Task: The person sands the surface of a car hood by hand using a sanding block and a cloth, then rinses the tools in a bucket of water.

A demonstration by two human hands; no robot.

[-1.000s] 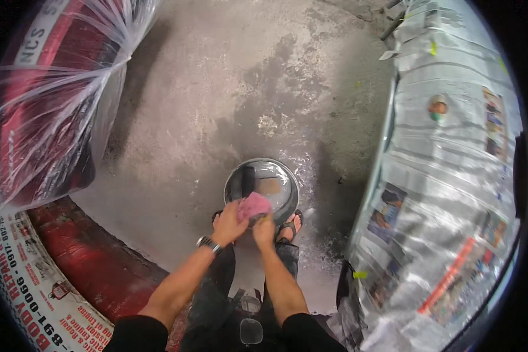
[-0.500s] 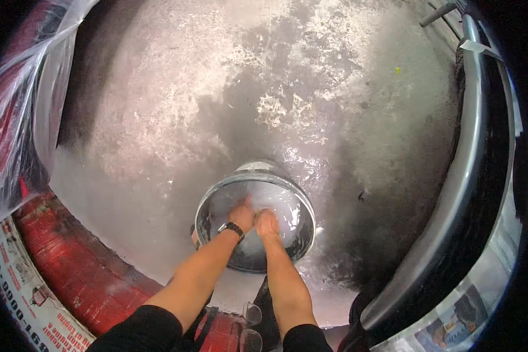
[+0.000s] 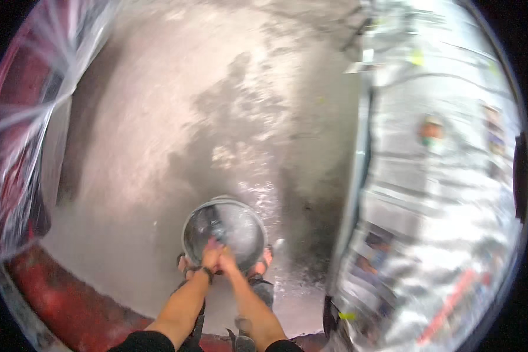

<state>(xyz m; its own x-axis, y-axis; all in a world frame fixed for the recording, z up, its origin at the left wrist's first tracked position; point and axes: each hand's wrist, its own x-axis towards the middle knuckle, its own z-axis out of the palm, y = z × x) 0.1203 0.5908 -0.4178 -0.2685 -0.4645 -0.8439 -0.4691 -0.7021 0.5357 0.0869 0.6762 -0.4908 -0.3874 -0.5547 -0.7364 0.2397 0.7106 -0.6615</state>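
A round bucket (image 3: 192, 226) of greyish water stands on the wet floor in front of me. My left hand (image 3: 211, 258), with a dark watch (image 3: 207, 272) on the wrist, and my right hand (image 3: 226, 259) are pressed together over the bucket's near part. Both look closed. A small dark bluish patch shows just beyond the fingertips; blur hides whether it is something held or only water.
My feet (image 3: 266, 258) flank the bucket. Clear plastic sheeting (image 3: 70, 76) hangs over a red surface at the left. A silvery, paper-covered panel (image 3: 428, 199) fills the right side. A red ledge (image 3: 70, 293) curves along the lower left.
My hands have come up from inside the bucket to its near rim and drawn together. The view has shifted right, showing more of the silvery panel; the bucket appears smaller and lower.
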